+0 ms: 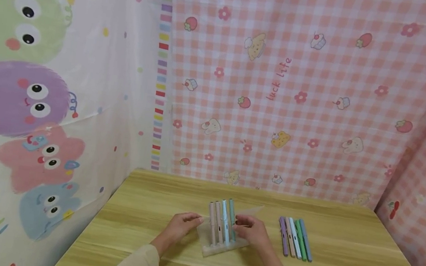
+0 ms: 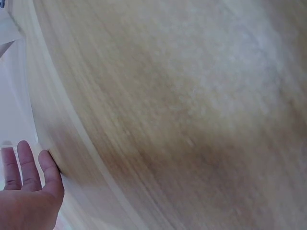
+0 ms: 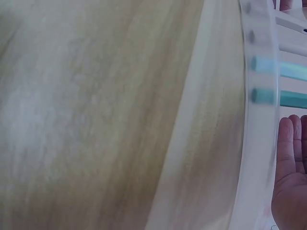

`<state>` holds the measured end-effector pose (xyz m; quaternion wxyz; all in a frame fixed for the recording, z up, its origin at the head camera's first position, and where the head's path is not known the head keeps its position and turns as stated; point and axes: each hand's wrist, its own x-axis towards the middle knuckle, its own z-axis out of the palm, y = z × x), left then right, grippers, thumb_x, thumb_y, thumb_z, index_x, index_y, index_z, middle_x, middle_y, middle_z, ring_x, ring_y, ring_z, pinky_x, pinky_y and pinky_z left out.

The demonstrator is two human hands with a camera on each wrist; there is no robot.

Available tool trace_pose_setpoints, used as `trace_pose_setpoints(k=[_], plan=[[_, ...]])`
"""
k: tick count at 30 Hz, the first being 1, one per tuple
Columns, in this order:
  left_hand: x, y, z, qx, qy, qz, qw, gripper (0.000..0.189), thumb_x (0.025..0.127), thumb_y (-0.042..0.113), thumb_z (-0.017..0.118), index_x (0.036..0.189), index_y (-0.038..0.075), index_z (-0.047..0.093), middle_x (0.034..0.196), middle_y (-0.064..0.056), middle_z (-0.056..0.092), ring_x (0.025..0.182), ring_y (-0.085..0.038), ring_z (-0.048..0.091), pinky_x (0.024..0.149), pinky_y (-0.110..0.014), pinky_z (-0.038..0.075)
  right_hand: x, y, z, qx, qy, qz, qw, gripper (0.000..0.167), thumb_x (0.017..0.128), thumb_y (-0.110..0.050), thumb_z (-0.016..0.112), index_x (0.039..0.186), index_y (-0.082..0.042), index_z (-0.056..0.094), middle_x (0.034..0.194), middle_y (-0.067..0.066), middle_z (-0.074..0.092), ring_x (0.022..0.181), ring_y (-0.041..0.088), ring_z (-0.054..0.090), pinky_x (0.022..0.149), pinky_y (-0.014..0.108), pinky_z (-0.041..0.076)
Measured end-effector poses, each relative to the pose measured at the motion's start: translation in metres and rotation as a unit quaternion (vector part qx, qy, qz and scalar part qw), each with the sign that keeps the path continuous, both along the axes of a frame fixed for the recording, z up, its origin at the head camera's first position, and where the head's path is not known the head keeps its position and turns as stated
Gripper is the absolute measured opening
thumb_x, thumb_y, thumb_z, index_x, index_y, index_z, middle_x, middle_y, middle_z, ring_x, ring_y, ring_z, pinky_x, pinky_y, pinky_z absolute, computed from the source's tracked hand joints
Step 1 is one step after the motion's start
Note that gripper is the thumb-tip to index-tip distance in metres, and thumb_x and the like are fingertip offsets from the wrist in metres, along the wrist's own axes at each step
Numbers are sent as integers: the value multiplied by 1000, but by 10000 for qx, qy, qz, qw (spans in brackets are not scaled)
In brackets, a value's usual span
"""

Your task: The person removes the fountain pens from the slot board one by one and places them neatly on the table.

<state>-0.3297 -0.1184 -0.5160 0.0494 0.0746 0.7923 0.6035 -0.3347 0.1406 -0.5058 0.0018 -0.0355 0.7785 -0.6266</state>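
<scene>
A translucent pen case (image 1: 218,251) lies tilted on the table, with several pens standing side by side in its slots. Two pinkish pens are on its left, then a light blue pen (image 1: 225,219) and a teal pen (image 1: 232,213). My left hand (image 1: 181,226) pinches the case's left edge between thumb and fingers. Over the case's right part, my right hand (image 1: 253,231) has thumb and index finger at the teal pen, pinching it. In the right wrist view the teal pen's (image 3: 292,98) end sits in the case's strip, beside the right hand's other fingers (image 3: 286,143).
Right of the case, several capped pens lie in a row on the wood-grain table (image 1: 358,253): a purple pen (image 1: 283,235), a brownish one, a light blue one, a green pen (image 1: 301,240) and a blue one. Patterned curtains (image 1: 318,119) hang behind and at both sides.
</scene>
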Motion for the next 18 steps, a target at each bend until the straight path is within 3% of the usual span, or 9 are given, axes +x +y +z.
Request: trace_pose_setpoints(k=[10, 18], plan=[[1, 1, 1, 24, 37, -53, 10000, 43, 97, 39, 65, 121, 3, 69, 122, -14, 66, 114, -30, 59, 90, -48, 50, -3, -4, -6, 567, 26, -32, 9984, 23, 85, -1, 76, 107, 5, 70, 94, 8, 67, 87, 20, 62, 75, 35, 56], [0, -1, 1, 24, 22, -22, 10000, 43, 97, 38, 65, 121, 3, 69, 122, -15, 66, 112, -31, 59, 88, -49, 50, -5, -6, -8, 429, -25, -90, 9990, 22, 86, 0, 74, 107, 5, 69, 93, 8, 66, 85, 19, 61, 74, 35, 56]])
